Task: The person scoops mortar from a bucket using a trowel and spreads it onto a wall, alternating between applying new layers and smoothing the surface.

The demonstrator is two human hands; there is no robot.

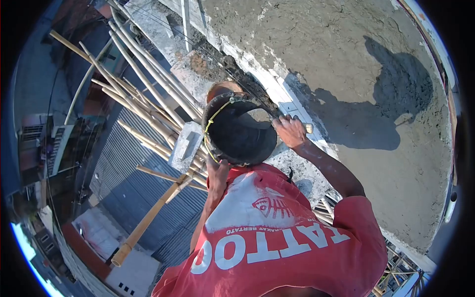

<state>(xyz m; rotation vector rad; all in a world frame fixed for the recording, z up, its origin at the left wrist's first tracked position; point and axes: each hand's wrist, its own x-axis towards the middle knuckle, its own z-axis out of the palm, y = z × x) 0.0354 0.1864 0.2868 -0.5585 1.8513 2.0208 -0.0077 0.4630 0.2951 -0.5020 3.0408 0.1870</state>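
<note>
We are looking down on a black bucket (240, 131) that a co-worker in a red shirt is holding up against the wet plastered wall (346, 59), above the bamboo poles (148, 94). One hand on the rim (291, 131) is clenching its edge and another hand underneath (216, 171) is propping its base. Our own hands are not showing, so we cannot tell their state. With grey mortar (257, 118) in it, the bucket is probably weighing heavy and its wall flexing, so we are judging the rim plus the base the safest hold.
</note>
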